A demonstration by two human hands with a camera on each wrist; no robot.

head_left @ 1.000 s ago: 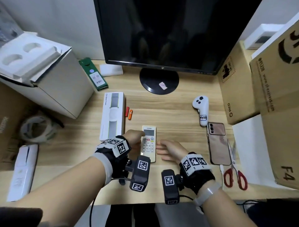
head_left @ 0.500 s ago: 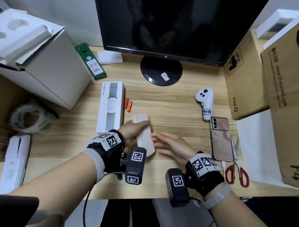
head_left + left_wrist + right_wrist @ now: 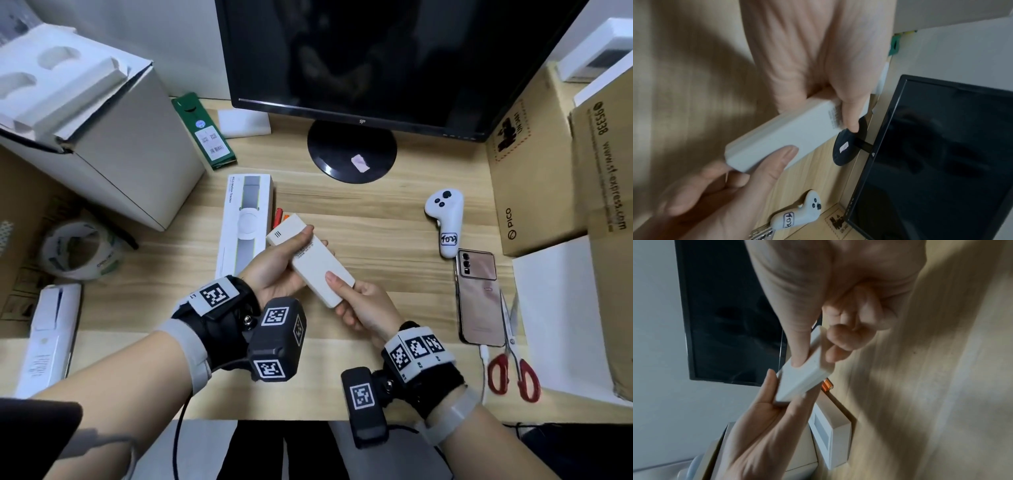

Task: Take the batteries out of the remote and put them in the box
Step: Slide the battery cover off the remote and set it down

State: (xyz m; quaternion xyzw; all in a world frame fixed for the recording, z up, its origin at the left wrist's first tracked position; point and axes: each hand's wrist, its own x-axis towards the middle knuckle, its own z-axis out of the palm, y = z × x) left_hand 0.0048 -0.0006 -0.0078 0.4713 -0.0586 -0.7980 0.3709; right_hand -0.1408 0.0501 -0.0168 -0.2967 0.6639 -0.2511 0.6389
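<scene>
Both hands (image 3: 281, 270) around smooth white slab-shaped plastic remote (image 3: 313, 262)

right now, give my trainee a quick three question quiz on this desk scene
1. True or false: the white rectangular remote lies flat on the wooden desk.
2. Which hands hold it? A left only, B right only, C both.
3. Fill in: the red-handled scissors lie to the right of the pink ____.

Key: 1 false, it is held up, back side showing. 2 C, the left hand and right hand. 3 phone.
</scene>
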